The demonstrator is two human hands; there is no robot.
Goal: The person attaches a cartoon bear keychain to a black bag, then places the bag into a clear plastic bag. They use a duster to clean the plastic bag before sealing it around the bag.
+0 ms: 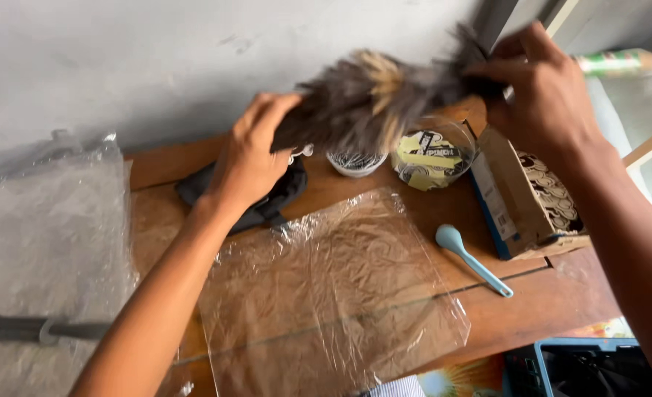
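Both hands hold a grey-brown feather duster (374,95) above the wooden surface (532,309) — the left hand (252,158) has its grip closed on the feathers at 9 o'clock, the right hand (543,92) pinches the 3 o'clock end. A clear plastic bag (326,287) lies flat at 6 o'clock.

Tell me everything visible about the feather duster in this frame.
The feather duster is a shaggy bundle of grey-brown feathers with some pale tan ones, blurred as if in motion. It lies roughly level in the air above the wooden table, near the wall. The left hand grips its left end, the right hand its right end. No handle shows.
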